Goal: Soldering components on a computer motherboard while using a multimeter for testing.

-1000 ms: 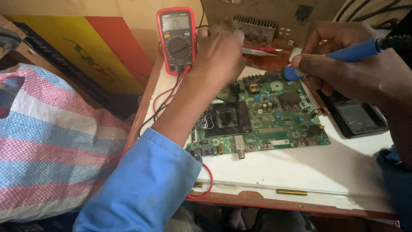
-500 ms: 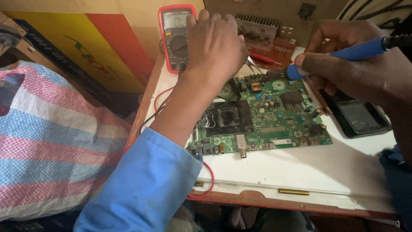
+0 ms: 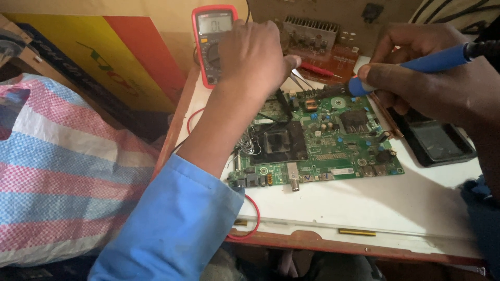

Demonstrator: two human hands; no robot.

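Observation:
A green circuit board (image 3: 333,143) lies flat on the white table (image 3: 396,203). My left hand (image 3: 255,57) hovers over the board's upper left corner and pinches a thin black probe (image 3: 285,104) whose tip touches the board; metal tweezers (image 3: 301,80) stick out beside my fingers. Just behind that hand stands a red multimeter (image 3: 209,39), partly hidden by it. My right hand (image 3: 432,88) grips a blue-handled soldering iron (image 3: 435,60) at the board's upper right edge. The iron's tip is hidden by my fingers.
A brown board with a finned metal heat sink (image 3: 312,34) leans at the back. A black tray (image 3: 435,140) lies right of the circuit board. A red wire (image 3: 252,211) loops over the front edge. A striped woven sack (image 3: 57,171) and a yellow-red carton (image 3: 109,57) fill the left.
My left hand rose and shifted left, so it now covers part of the multimeter, and the probe has settled on the board. My right hand with the iron has barely moved.

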